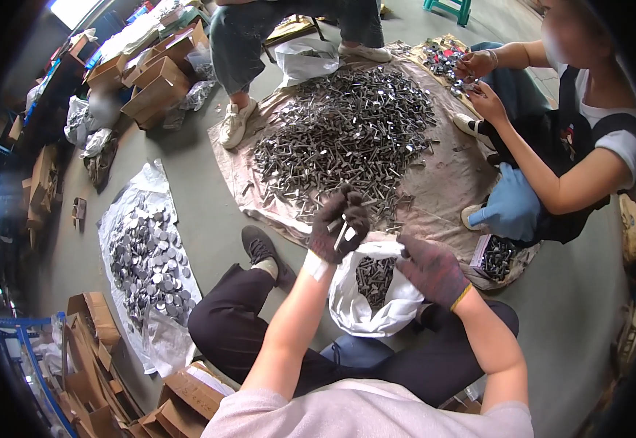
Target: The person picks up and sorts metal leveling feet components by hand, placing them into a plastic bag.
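My left hand (341,225), in a dark knitted work glove, is closed around a few small metal rod-like pieces (345,233), above the near edge of a large heap of short metal parts (347,124). Between my legs stands a white woven bag (347,315) with its mouth rolled wide; dark metal parts (374,281) lie inside. My right hand (434,273), gloved the same way, grips the bag's right rim, its fingertips partly hidden. The heap is spread on a pale, dirty cloth (445,179).
Round metal discs (153,255) cover a white sheet on the left. Across the heap, a seated person's legs flank another white bag (305,62). At right, a crouching person (551,139) handles small parts. Cardboard boxes (159,91) stand back left, and others (88,350) near left.
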Demonstrator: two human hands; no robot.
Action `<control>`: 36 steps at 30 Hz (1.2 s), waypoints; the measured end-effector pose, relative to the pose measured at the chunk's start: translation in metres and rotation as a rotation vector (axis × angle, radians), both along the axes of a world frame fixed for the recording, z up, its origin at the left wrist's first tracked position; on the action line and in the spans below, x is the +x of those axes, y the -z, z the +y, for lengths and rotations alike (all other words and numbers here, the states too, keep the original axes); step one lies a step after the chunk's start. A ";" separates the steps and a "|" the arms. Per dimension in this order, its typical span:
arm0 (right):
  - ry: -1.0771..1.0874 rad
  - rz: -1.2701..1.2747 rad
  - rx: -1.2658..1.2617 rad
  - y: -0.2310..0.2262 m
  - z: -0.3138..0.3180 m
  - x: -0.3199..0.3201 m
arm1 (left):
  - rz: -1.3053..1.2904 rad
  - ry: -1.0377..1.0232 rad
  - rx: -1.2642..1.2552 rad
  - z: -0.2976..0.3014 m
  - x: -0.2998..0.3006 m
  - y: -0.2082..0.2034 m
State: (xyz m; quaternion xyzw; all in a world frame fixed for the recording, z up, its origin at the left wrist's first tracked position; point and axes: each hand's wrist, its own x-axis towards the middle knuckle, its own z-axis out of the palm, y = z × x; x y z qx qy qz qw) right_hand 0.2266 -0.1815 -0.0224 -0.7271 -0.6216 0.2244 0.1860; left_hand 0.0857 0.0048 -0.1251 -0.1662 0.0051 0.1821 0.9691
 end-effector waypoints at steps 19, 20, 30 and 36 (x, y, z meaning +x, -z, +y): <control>0.793 1.132 0.230 0.019 -0.073 -0.105 | 0.436 0.019 0.166 -0.173 -0.115 -0.026; 0.828 1.109 0.214 0.016 -0.074 -0.109 | 0.354 -0.015 0.132 -0.177 -0.116 -0.025; 0.596 0.673 0.411 0.010 -0.088 -0.148 | 0.195 -0.077 0.083 -0.178 -0.122 -0.020; 0.324 -0.066 0.572 0.027 -0.085 -0.146 | -0.123 -0.057 -0.071 -0.178 -0.118 -0.018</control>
